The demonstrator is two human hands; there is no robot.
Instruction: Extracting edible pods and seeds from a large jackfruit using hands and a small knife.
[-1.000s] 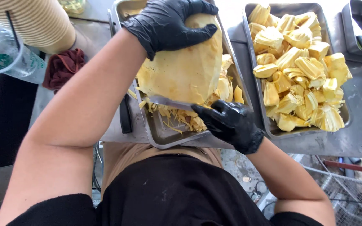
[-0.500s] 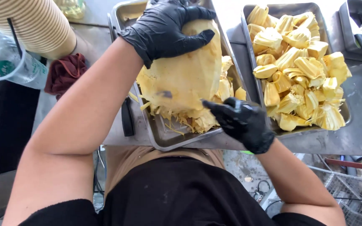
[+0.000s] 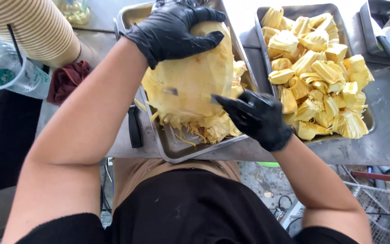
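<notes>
Steel counter [image 3: 384, 135] carries two metal trays side by side. The right tray [image 3: 362, 27] is heaped with loose yellow fruit pods [image 3: 317, 77]. The nearer tray [image 3: 177, 153] holds the big jackfruit chunk [image 3: 190, 81], which stands on end amid a litter of pale stringy fibres [image 3: 195, 131] at its base. I judge the chunk heavy and bulky — a dense slab, firm in the core but soft and fibrous at the cut edges, and likely sticky and slick with sap, so gloves make sense. The left hand [image 3: 172, 29], in a black glove, is spread wide over the top of the chunk, with the fingers curled over the far side — a steadying clamp rather than a lift. The right hand [image 3: 253, 117], also gloved, is closed round a knife [image 3: 213, 99] whose blade enters the chunk's lower right flank; only a sliver of metal shows. My best hold would be up top on the smooth rounded face, away from the frayed lower edge, which I would expect to tear. Off to the left are a ribbed beige tube [image 3: 32, 27], a clear plastic cup [image 3: 5, 68] and a dark red rag [image 3: 68, 79].
</notes>
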